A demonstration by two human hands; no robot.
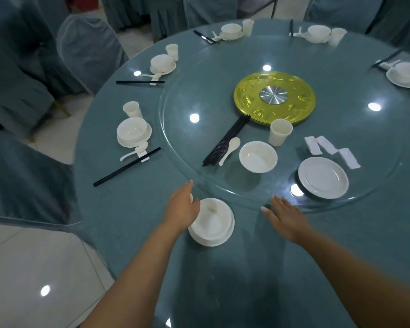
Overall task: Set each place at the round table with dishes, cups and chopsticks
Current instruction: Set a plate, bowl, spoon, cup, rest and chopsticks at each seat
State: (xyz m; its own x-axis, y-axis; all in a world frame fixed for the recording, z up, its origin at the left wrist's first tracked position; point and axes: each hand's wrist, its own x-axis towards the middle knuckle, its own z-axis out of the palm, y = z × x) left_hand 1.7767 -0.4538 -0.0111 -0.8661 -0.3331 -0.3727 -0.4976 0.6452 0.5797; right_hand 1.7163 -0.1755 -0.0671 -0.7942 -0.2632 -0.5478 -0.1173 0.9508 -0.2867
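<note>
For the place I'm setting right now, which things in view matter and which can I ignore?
In play:
- left hand by the bowl on its plate
- right hand, open
- spare chopsticks, spoon, cup, chopstick rests on the glass turntable

Ignore:
- finished settings, such as the one at
- gold centre disc
- covered chairs

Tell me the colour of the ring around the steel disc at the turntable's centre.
Shiny yellow-gold ring, with a faint embossed pattern, clearest in the head view.
</note>
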